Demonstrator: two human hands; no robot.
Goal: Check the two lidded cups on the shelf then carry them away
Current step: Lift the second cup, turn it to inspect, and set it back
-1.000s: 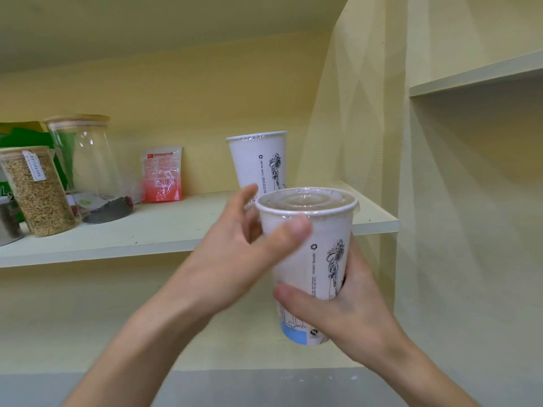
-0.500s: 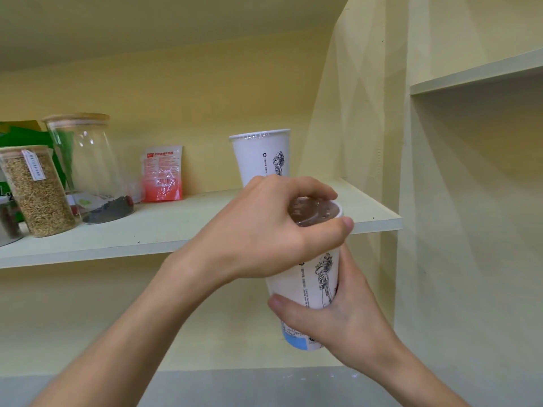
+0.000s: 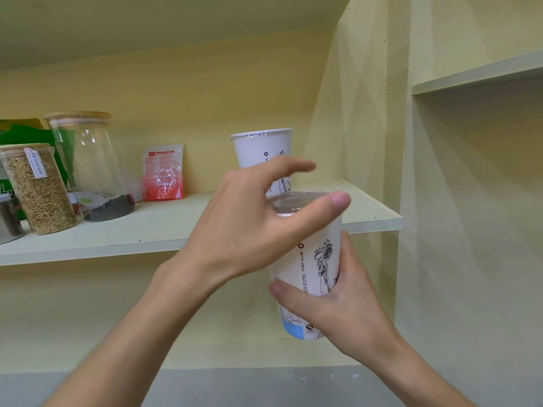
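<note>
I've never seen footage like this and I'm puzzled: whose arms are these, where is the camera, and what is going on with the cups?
There is no machine: a person wears a camera on the head, looking down at their own bare hands. The right hand grips a white paper cup in front of the shelf. The left hand arches over its clear lid, thumb on the rim. A second lidded cup stands on the shelf. Further left are a red packet, a nearly empty glass jar and a jar of grain.
</note>
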